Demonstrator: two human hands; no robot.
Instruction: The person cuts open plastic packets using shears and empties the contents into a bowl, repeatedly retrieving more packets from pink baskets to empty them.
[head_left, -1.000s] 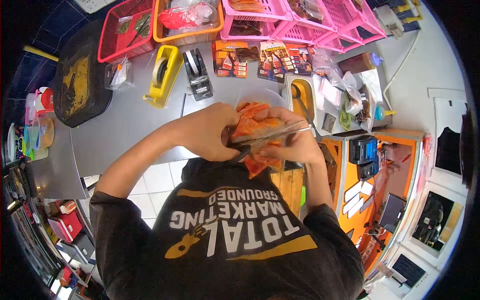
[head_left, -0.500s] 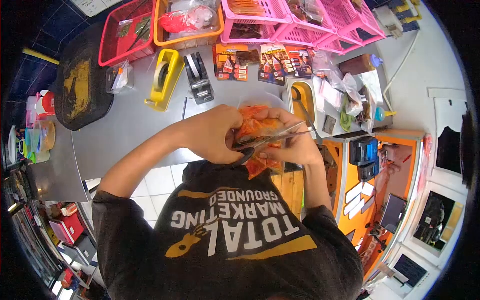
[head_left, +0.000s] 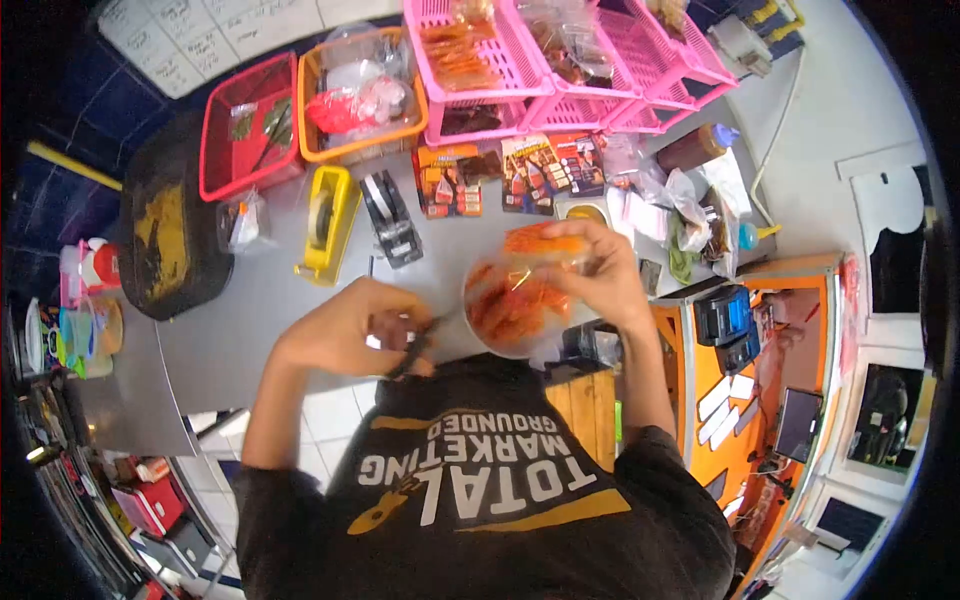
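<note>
My left hand (head_left: pixel 345 325), blurred by motion, is closed around scissors (head_left: pixel 418 345) with black handles, to the left of a round bowl (head_left: pixel 508 352). The blades are too smeared to make out. Orange-red food (head_left: pixel 505 305) in pieces lies in the bowl. Over the bowl's far right side, my right hand (head_left: pixel 605 275) grips a clear plastic packet (head_left: pixel 545 245) with orange-red contents, pinched between thumb and fingers. Part of the packet and the bowl's right side are hidden or blurred by the hand.
A yellow tape dispenser (head_left: pixel 328 225) and a black one (head_left: pixel 392 220) stand on the steel counter (head_left: pixel 260 300). Behind are a red basket (head_left: pixel 250 180), an orange basket (head_left: pixel 365 150) and pink stacked baskets (head_left: pixel 490 120). Printed cards (head_left: pixel 450 190), a sauce bottle (head_left: pixel 695 148) and plastic bags lie farther right.
My left hand has drawn the scissors left, away from the packet. My right hand has lifted the packet up and away, and the bowl of food below now shows. The view has tilted upward.
</note>
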